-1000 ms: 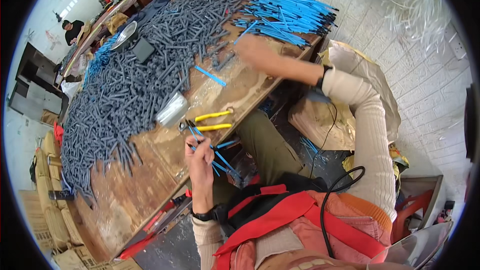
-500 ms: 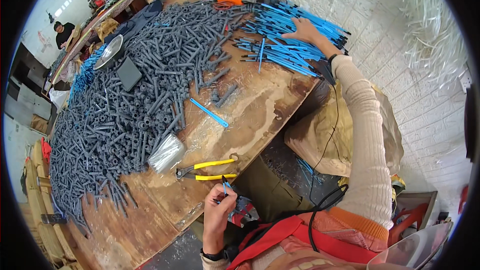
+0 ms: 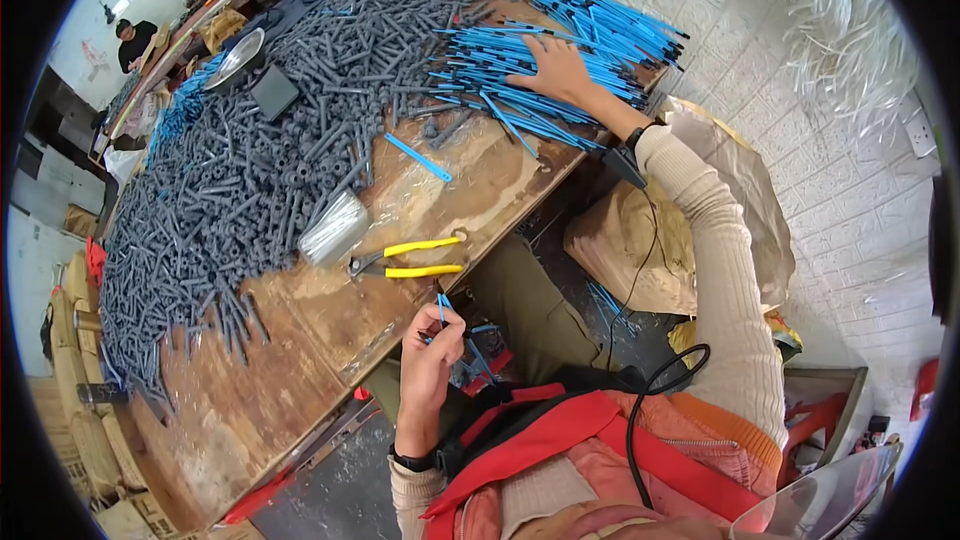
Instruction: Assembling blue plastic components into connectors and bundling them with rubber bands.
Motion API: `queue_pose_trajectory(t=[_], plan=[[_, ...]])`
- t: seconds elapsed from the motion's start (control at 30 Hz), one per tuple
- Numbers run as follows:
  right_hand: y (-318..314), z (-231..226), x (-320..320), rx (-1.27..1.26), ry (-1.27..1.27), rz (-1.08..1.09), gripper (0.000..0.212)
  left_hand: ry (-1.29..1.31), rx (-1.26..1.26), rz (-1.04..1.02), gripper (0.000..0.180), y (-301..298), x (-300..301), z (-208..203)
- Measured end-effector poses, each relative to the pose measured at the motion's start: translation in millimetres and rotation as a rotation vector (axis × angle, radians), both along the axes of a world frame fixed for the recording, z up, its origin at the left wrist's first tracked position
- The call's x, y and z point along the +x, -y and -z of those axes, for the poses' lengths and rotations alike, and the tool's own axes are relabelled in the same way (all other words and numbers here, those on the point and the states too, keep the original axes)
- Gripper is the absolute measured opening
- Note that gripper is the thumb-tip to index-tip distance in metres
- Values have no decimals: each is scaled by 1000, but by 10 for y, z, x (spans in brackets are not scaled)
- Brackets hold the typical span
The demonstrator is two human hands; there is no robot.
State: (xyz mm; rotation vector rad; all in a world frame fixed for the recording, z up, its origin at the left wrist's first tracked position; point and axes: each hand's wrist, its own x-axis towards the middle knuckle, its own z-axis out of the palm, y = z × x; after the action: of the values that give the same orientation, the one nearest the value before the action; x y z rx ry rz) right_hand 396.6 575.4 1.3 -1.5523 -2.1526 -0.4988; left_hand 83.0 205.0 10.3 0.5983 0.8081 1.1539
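My right hand (image 3: 560, 72) lies palm down with spread fingers on a heap of thin blue sticks with black tips (image 3: 610, 30), at the table's far right. Some of these sticks reach the edge of the grey parts. Near the table's front edge, my left hand (image 3: 432, 345) is closed around a few slim blue sticks (image 3: 444, 308); their lower part is hidden by the fingers. Yellow-handled pliers (image 3: 424, 246) rest on the wood just beyond it. A single blue strip (image 3: 418, 157) lies apart in the middle of the table.
A wide mound of grey plastic tubes (image 3: 230, 175) covers the left of the wooden table (image 3: 300, 325). On it are a metal bowl (image 3: 236, 60) and a dark square block (image 3: 275, 92). A clear bundle (image 3: 334, 228) lies nearby. A brown sack (image 3: 640, 250) stands right; a person (image 3: 135, 45) sits far left.
My right hand has moved left across the heap, and some blue sticks have slid left with it toward the grey tubes. My left hand keeps its hold. The whole view has shifted slightly.
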Motion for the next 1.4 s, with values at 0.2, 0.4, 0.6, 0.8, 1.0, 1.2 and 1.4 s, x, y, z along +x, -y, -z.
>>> queue_pose_trajectory(t=[0.2,0.4,0.6,0.8,1.0,1.2,1.4], plan=[[152,-189,-139,237,6,-377,63,-11,12,21,5,120,-171,0],[338,-620,-31,-104,36,-291,28,59,53,-19,4,112,-377,124],[264,-371,-405,50,131,-246,21,65,32,-37,3,79,-476,136],[68,-316,-488,-93,120,-446,16,8,12,-83,5,65,-441,128],[-52,-527,-335,-119,223,-381,14,40,37,-80,6,61,-233,-1],[332,-1236,-425,-71,-408,-378,14,131,79,-216,16,29,-271,-300],[1936,-1475,-1234,214,-62,-741,16,33,176,-582,26,-116,47,-682]])
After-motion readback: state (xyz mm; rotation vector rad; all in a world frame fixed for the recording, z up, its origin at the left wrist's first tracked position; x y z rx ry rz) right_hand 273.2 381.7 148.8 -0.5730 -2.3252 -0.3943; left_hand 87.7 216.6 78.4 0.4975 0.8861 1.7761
